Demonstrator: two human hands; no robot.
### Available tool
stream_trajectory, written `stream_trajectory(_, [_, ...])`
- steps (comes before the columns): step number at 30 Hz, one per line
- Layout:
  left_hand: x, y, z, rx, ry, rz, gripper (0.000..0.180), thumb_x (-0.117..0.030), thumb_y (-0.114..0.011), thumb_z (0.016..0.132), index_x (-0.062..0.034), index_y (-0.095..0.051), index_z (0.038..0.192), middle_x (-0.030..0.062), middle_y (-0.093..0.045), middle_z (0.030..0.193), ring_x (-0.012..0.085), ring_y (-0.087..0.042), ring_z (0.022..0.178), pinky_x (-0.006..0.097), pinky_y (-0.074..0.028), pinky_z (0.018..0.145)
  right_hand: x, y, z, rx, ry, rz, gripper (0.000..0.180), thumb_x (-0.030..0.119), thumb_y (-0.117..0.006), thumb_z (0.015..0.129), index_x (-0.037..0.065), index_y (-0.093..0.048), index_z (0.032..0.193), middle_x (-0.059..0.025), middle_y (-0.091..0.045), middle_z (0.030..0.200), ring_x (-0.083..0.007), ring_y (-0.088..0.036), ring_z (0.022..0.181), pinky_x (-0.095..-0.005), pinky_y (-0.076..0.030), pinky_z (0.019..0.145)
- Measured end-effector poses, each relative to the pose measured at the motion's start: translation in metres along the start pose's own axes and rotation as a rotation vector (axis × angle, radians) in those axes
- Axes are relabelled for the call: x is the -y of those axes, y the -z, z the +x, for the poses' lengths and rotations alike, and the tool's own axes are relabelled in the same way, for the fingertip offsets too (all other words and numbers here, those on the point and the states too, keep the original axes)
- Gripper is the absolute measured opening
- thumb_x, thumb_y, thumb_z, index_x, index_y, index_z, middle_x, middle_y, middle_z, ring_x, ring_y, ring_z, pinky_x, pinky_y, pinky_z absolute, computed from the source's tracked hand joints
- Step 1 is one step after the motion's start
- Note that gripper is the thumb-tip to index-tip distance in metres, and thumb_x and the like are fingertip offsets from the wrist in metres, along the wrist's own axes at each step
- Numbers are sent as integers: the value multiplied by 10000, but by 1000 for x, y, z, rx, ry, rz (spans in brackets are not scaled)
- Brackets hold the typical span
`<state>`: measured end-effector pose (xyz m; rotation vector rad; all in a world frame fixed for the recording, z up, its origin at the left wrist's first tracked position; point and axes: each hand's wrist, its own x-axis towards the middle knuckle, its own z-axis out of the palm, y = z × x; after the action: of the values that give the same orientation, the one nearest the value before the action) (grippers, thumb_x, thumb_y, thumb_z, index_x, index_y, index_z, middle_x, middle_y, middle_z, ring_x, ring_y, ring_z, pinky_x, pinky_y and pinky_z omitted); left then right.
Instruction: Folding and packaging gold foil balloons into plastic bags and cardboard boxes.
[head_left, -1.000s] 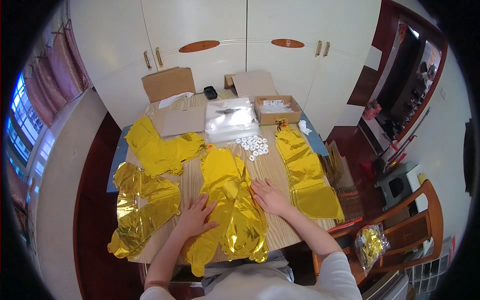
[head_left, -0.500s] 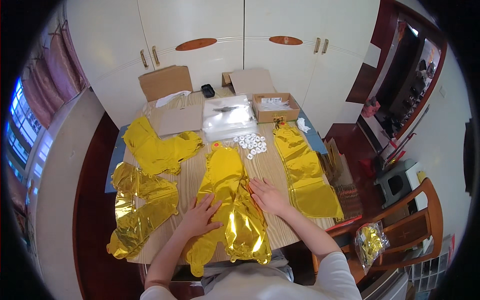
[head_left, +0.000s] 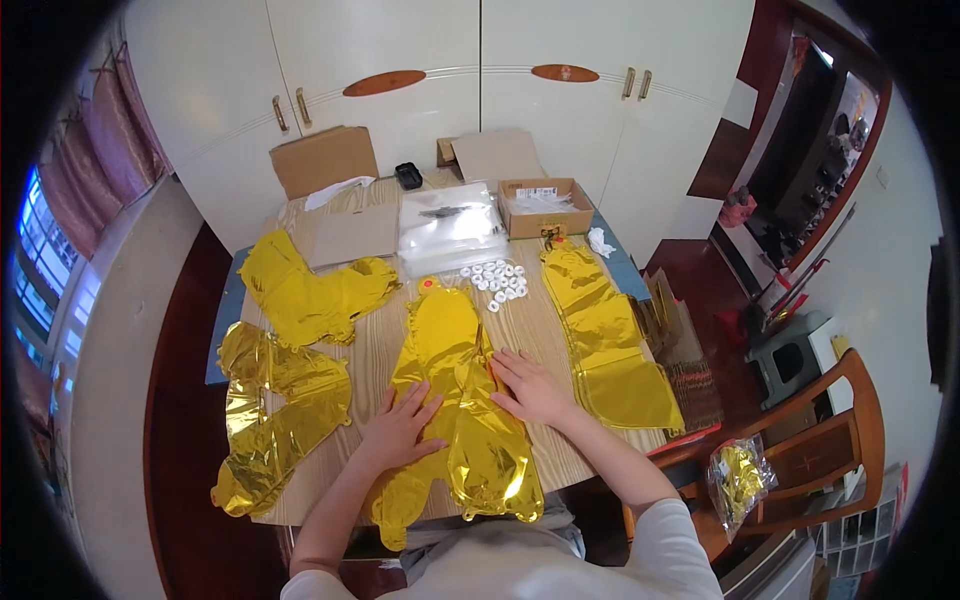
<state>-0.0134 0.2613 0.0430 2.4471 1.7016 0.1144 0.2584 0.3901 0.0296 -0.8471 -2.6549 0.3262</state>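
Observation:
A flat, uninflated gold foil balloon [head_left: 446, 345] lies on the table in front of me, its near end hanging over the front edge. My left hand [head_left: 404, 428] rests on its left side, fingers spread. On its right edge lies my right hand [head_left: 530, 388], palm down with fingers stretched out. Both hands press on the foil without gripping it. More flat gold balloons lie around: one at the upper left [head_left: 310, 292], one at the near left [head_left: 280, 405] and one on the right [head_left: 607, 340]. Small white rings [head_left: 494, 281] are clustered beyond the middle balloon.
A stack of clear plastic bags [head_left: 452, 230] lies at the back of the wooden table [head_left: 380, 350], beside an open cardboard box [head_left: 548, 225] holding white items. Cardboard pieces [head_left: 325, 165] stand behind. At right, a wooden chair [head_left: 862, 420] carries a bag of gold foil [head_left: 740, 475].
My view has shifted slightly. My hands stay almost in place on the middle balloon, the right thumb a little farther from the fingers. Reflections on the foil's near right part have changed.

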Motion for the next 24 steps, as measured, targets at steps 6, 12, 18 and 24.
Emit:
stream_trajectory(6, [-3,1,3,22,24,-7,809,-610,-538,867,-127,-312,1475,152,-251,1544,297,-229,1437,520,-132,1163,-1,0,0,17,31,-39,634,422,-552,903,-5,-448,1359,-206,-419,1433,-348,-350,1366,-456,-256,1144])
stream_trajectory(12, [-2,-3,3,6,37,2,810,-611,-515,874,-98,-317,1469,151,-260,1543,270,-228,1441,519,-120,1167,-1,0,0,39,28,-51,681,478,-529,896,1,-436,1373,-197,-403,1448,-336,-325,1380,-453,-229,1155])
stream_trajectory(18, [-6,-3,4,-8,10,7,830,-610,-530,863,-80,-314,1465,161,-262,1540,283,-229,1439,527,-121,1162,4,5,1,79,7,-78,717,515,-501,901,7,-402,1398,-190,-374,1469,-322,-304,1394,-452,-207,1164])
stream_trajectory(24, [-8,2,-11,-39,34,-91,839,-574,-597,837,-80,-326,1458,203,-291,1509,344,-229,1429,559,-138,1147,1,6,1,52,10,-9,715,510,-483,923,16,-357,1425,-206,-369,1467,-340,-318,1384,-465,-227,1152])
